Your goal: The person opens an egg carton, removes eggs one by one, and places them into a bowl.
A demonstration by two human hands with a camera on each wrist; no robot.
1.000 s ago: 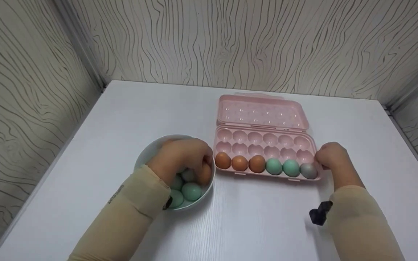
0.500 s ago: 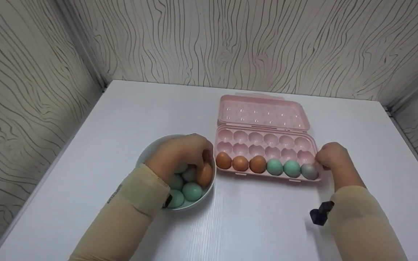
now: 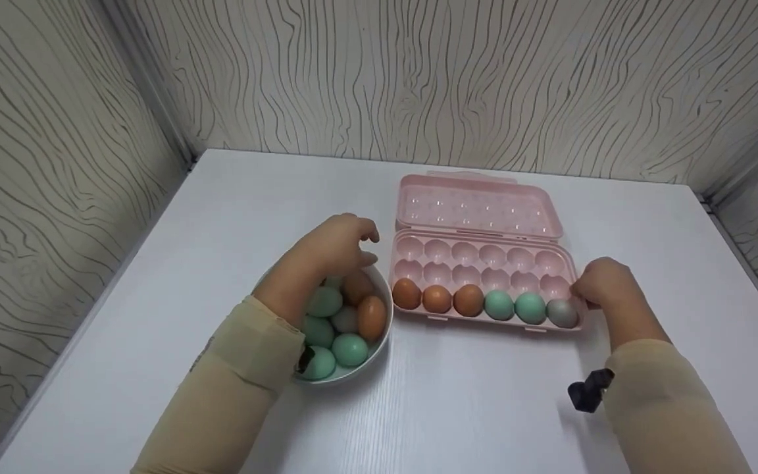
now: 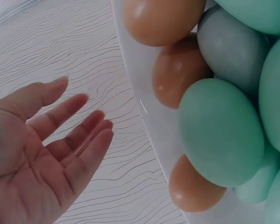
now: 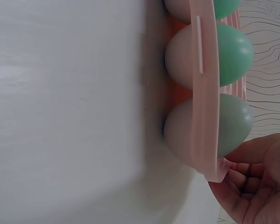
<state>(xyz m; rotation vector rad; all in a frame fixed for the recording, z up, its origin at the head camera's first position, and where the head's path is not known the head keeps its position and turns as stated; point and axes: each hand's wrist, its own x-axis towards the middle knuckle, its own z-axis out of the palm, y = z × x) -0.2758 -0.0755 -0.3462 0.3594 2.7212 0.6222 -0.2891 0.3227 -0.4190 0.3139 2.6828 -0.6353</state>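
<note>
Both arms (image 3: 218,395) are stretched forward.
The left grip (image 3: 336,245) is relaxed, fingers (image 4: 81,129) slightly bent; the right grip (image 3: 606,284) pinches.

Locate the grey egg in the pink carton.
In the head view, the grey egg sits at the front row's right end in the pink carton, beside a green egg and near the right hand.

My head view looks forward and down from above the left hand (image 3: 336,245) and right hand (image 3: 605,286). My left wrist view closely faces the bowl (image 4: 156,126) beside the left hand; my right wrist view, tipped sideways, closely faces the pink egg box (image 5: 206,102) beside the right hand. The head view shares both.
</note>
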